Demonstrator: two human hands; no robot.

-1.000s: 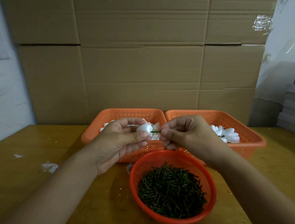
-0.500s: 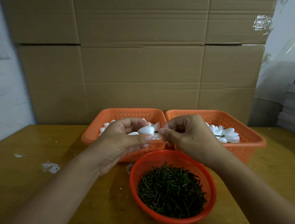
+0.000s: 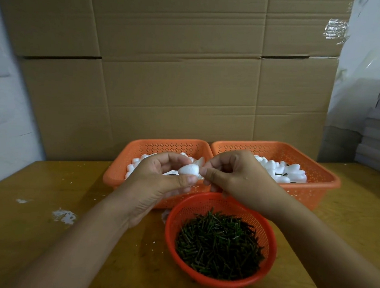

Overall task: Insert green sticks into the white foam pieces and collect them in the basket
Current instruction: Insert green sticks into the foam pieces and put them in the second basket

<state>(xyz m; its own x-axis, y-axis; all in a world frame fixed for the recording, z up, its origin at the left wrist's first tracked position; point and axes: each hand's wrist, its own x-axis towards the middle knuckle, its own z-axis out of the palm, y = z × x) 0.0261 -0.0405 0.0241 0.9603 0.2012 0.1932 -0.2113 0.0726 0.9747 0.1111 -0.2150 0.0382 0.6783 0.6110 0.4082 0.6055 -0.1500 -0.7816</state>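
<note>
The left hand (image 3: pixel 159 177) pinches a white foam piece (image 3: pixel 189 169) between thumb and curled fingers, holding it above the near rim of the left orange basket (image 3: pixel 116 174). The right hand (image 3: pixel 238 177) sits just right of that piece, thumb and forefinger pressed narrowly together against its end; whether a stick lies between them cannot be told. Below both sets of fingertips, a round red basket (image 3: pixel 269 252) on the wooden table (image 3: pixel 41 234) holds the green sticks (image 3: pixel 219 244). Behind the right fingers, the right orange basket (image 3: pixel 322 183) holds more foam pieces, some with sticks.
</note>
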